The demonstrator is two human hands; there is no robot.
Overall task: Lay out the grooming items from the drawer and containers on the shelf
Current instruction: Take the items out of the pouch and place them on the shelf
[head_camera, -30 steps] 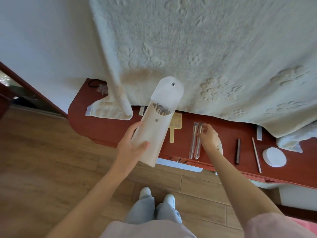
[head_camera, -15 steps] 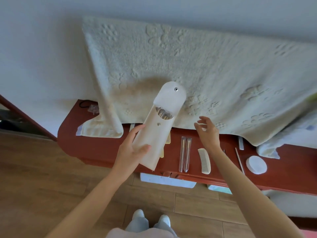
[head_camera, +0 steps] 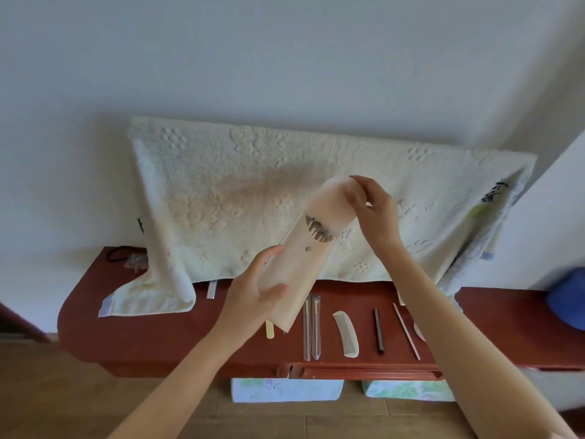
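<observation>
Head view: we see the left hand (head_camera: 253, 299) gripping the lower half of a pale pouch (head_camera: 300, 267), thumb across its front and fingers curled behind. The pouch is held tilted above the red-brown shelf (head_camera: 152, 331), its flap end up and to the right. The right hand (head_camera: 372, 210) pinches the rounded flap (head_camera: 335, 198) between thumb and fingertips. At the pouch mouth we see the tips of several slim tools (head_camera: 319, 232); what they are we cannot tell. On the shelf, left to right, lie a yellowish stick (head_camera: 269, 329) partly hidden by the pouch, two clear tubes (head_camera: 311, 327) side by side, a white comb (head_camera: 346, 334), a dark rod (head_camera: 379, 331) and a thin reddish stick (head_camera: 406, 331), each apart from its neighbours. A cream towel (head_camera: 221, 201) hangs behind, its left end draped onto the shelf.
</observation>
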